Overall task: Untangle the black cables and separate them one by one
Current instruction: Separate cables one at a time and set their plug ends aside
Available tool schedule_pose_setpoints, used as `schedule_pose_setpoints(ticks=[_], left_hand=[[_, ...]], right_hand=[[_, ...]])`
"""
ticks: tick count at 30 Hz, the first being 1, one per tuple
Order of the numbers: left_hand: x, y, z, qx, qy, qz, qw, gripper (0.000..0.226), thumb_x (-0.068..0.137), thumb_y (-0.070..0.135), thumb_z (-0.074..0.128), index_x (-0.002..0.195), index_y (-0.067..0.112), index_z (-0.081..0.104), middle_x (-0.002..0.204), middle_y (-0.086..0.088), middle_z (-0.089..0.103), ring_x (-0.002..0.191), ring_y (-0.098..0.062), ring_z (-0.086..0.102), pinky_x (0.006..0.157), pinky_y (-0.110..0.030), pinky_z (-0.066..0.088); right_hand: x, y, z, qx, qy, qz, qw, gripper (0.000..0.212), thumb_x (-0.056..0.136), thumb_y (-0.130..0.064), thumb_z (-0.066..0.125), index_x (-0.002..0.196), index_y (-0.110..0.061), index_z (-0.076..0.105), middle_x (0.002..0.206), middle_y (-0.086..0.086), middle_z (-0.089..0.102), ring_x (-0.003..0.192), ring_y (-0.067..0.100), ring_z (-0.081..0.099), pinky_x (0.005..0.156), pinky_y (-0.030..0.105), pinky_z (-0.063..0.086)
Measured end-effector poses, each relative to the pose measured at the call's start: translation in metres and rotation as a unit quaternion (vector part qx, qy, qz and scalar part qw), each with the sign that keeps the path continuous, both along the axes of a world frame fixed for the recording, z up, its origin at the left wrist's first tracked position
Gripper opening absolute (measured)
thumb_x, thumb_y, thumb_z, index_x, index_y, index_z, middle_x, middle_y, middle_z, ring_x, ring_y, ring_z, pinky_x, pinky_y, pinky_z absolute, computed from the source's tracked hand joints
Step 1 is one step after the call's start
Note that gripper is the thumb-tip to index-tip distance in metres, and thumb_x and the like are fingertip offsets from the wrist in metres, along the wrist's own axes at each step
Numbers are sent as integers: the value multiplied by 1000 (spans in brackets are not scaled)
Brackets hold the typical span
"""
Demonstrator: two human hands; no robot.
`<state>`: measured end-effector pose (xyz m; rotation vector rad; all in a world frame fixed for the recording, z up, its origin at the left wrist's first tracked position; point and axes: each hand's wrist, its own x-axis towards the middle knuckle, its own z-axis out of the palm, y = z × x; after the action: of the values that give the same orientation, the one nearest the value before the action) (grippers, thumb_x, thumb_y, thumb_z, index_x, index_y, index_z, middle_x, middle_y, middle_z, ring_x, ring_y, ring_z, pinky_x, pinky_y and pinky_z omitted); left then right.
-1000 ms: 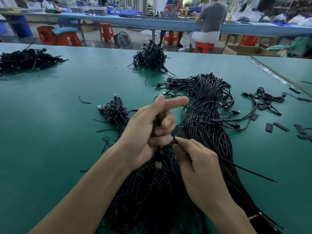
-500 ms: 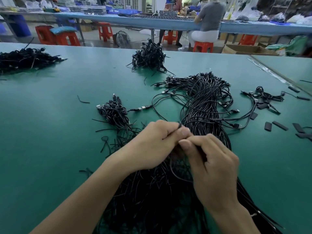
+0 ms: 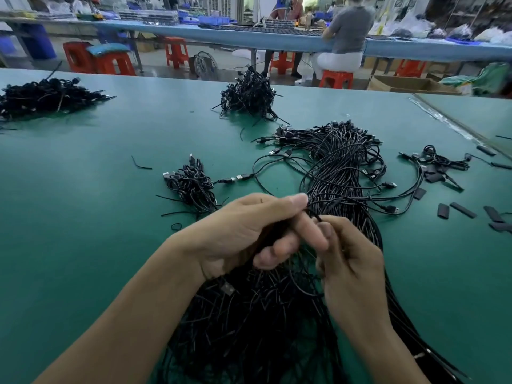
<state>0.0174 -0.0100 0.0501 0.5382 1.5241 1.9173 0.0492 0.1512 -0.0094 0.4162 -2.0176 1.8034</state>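
Green work table [image 3: 69,217] bears a tangled mass of black cables [image 3: 249,328] nearest me. My left hand [image 3: 243,234] grips a gathered bunch above it; my right hand [image 3: 352,267] pinches one strand. Farther off, a small coiled black bundle [image 3: 191,187] lies left, another black heap [image 3: 249,95] far centre.

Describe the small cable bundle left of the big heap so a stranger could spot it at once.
On the green table, find the long heap of black cables in the middle. Just left of it, beyond the left hand, lies the small bundle. Unlike the larger far pile and far-left pile, it sits near that hand, coiled, with silver-tipped plugs at its far end.
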Motion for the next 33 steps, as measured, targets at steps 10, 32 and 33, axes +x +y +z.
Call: schedule_pose_setpoints(ticks=[10,32,33], left_hand=[[-8,12,-9,180,16,246,952,38,90,29,54,111,1,70,105,-16,75,99,-26,74,81,-32,60],[2,5,1,105,-51,68,991,34,94,32,52,86,11,77,58,5,56,45,-2,49,46,-16,46],[2,7,0,131,-51,88,986,34,93,29,54,95,6,78,67,1,65,53,-5,59,52,-18,53]], right_hand=[[8,-8,0,247,48,-54,966,26,99,-41,41,91,-31,63,73,-21,57,68,5,56,56,23,41],[7,-9,0,161,42,-54,985,16,98,-23,52,93,-26,67,74,-20,57,64,-1,53,57,5,33],[8,-9,0,177,42,-47,982,16,98,-22,52,91,-29,65,74,-22,56,65,-1,53,58,5,33]])
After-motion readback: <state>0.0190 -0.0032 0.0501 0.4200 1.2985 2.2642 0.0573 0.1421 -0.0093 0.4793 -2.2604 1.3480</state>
